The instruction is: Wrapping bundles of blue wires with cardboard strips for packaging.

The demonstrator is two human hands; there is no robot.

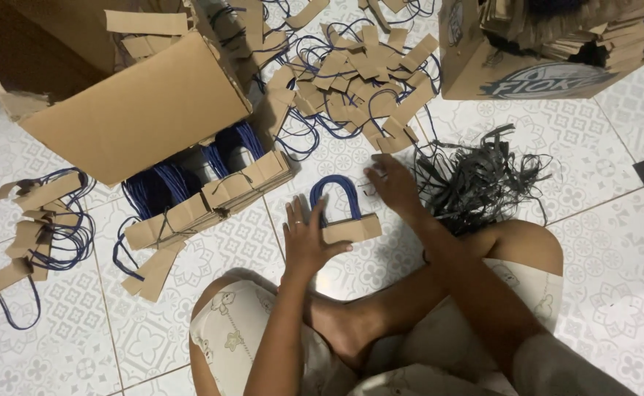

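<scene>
Stack of blue-corded handles under the left hand

Left hand (306, 238) holds the handle stack (345, 218) on the floor; right hand (393, 185), just beyond it, fingers loosely spread, touches scattered handles (370, 77) near black strips (476, 180)

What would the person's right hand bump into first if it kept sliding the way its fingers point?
The right hand points up and left across the tiled floor. First in line seems to be the loose heap of brown paper strips with blue cord loops, though the gap is hard to judge.
</scene>
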